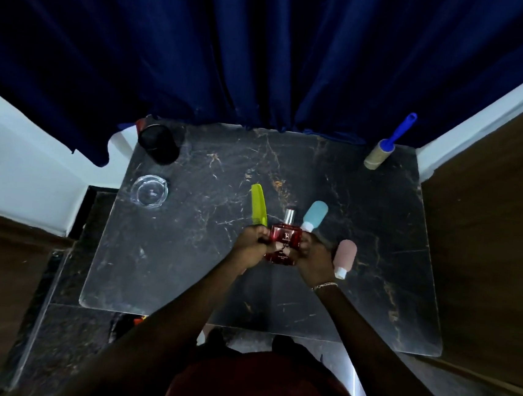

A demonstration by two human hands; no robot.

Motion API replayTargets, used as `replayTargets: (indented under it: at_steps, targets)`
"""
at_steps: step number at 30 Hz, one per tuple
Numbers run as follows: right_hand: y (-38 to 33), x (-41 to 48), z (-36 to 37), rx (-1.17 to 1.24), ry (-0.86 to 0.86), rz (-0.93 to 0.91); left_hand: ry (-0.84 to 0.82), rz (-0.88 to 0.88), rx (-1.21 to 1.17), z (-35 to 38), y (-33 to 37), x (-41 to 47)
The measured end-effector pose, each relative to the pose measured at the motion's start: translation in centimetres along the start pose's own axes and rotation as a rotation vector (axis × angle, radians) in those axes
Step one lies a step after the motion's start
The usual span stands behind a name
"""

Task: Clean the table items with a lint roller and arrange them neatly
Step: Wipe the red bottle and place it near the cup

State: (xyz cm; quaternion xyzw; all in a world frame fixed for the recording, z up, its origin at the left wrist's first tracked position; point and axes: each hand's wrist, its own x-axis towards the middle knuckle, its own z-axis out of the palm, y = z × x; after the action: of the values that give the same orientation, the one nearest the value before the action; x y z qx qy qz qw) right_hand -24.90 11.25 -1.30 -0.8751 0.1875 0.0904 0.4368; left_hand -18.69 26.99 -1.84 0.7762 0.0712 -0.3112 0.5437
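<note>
A red perfume bottle [285, 237] with a silver cap is at the middle of the black marble table [184, 254]. My left hand [251, 244] grips its left side and my right hand [313, 255] grips its right side. A lime green comb [259, 204] lies just left of the bottle. A light blue travel bottle [314, 215] lies behind my right hand. To the right lies a pink travel bottle [345, 257]. The lint roller [386, 147], with its blue handle, lies at the table's far right corner, away from both hands.
A black cylindrical container [159, 143] stands at the far left corner, with a clear glass ashtray [149, 191] in front of it. A dark blue curtain [267, 54] hangs behind the table. Wooden panels flank both sides.
</note>
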Motion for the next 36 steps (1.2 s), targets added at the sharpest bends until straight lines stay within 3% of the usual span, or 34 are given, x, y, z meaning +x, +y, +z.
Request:
replayTargets:
  at_steps: [11,21,32,36]
  targets:
    - [-6.6,2.4,5.0,0.123,-0.094,0.036,0.095,0.037,-0.021,-7.8,-1.0,0.0]
    - [-12.1,5.9,8.4,-0.042,-0.105,-0.053,0.178,0.133,-0.045,-13.9,-0.5,1.7]
    - [-17.1,12.2,11.5,-0.136,-0.052,-0.144,0.341,0.186,0.174,-19.6,1.1,5.9]
    - [-18.6,14.9,12.6,-0.202,-0.127,-0.161,0.384,0.218,0.237,-20.8,1.6,8.0]
